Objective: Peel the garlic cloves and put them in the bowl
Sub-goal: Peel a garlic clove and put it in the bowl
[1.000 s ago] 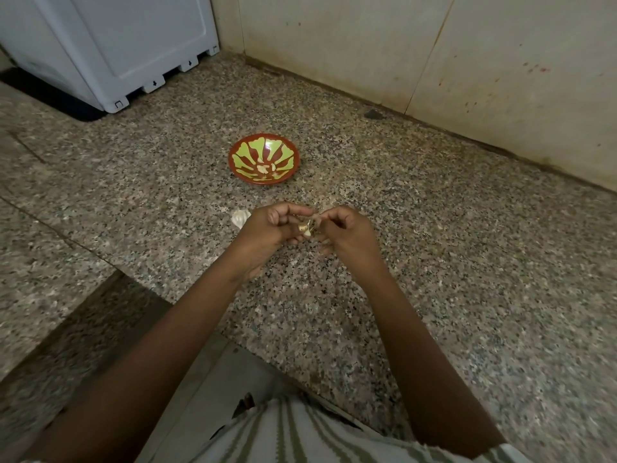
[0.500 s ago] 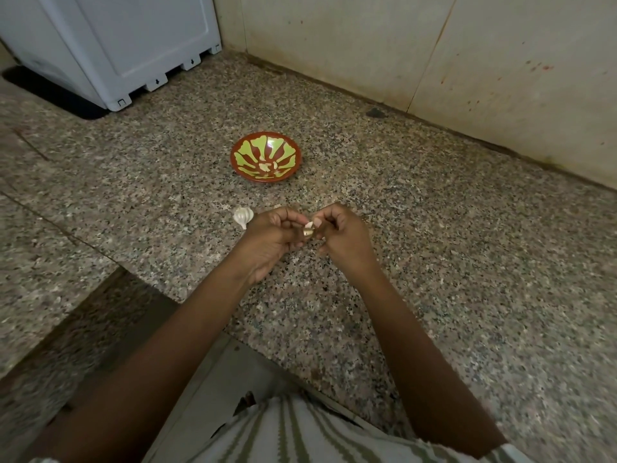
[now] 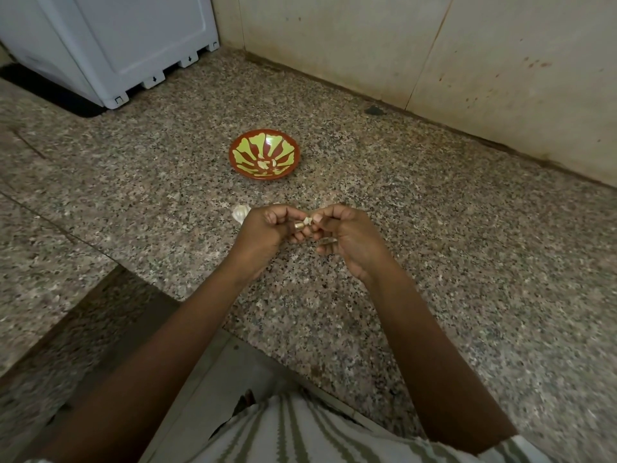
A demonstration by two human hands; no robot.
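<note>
I saw one garlic clove (image 3: 306,222) held just above the granite counter (image 3: 450,269). The left hand (image 3: 263,235) pinched it from one side and the right hand (image 3: 350,238) from the other, and both had their fingers curled in. It seemed to lie crosswise, its long axis running from hand to hand. It was too small for me to tell how much skin remained.

The one bowl (image 3: 263,177) sat straight ahead of the hands and a little to the left, well apart from them. I judged the left hand slightly nearer for the drop. Inside lay a few peeled cloves (image 3: 267,164), perhaps three or four; I could not count them surely.

One garlic bulb (image 3: 240,213) rested on the counter just beside the left hand, partly hidden behind it. One pale scrap (image 3: 328,241), probably peel, lay under the right hand's fingers. A white appliance (image 3: 117,45) stood at the far left, against the wall.
</note>
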